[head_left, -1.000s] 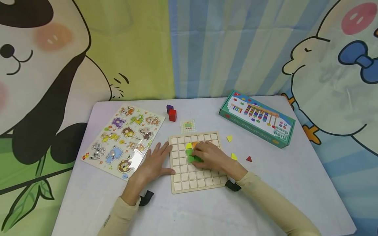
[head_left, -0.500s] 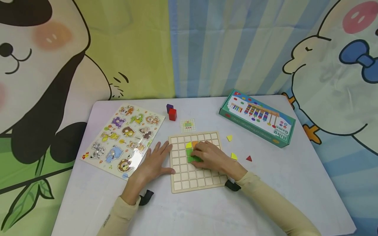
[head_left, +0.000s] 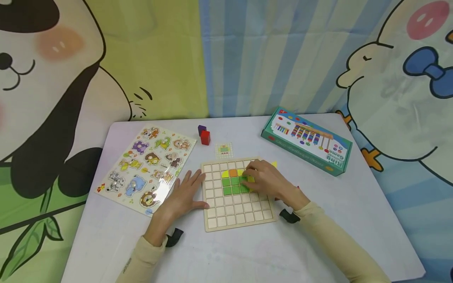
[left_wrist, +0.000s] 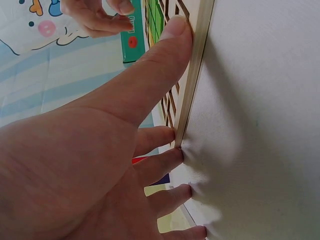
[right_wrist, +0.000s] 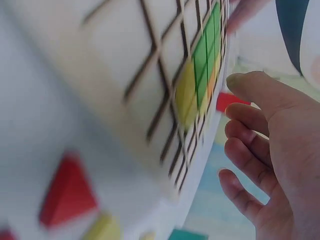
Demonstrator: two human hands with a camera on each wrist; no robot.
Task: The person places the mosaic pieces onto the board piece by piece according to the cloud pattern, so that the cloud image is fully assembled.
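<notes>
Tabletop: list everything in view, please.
Table: one, white, centre
Backdrop: one, multicoloured, behind table
Animal puzzle: one, cream, left
Grid board: one, tan, centre
Tiles: six green, one orange, on board
Yellow pieces: four-plus, yellow, on and beside board
Red pieces: two-plus, red, beside board
Pattern card: one, white, behind board
Blocks: two, red and purple, back
Box: one, green, back right
Sleeves: two, beige, forearms
Straps: two, black, wrists
Left grip: one, bare, board's left edge
Right grip: one, bare, above board
</notes>
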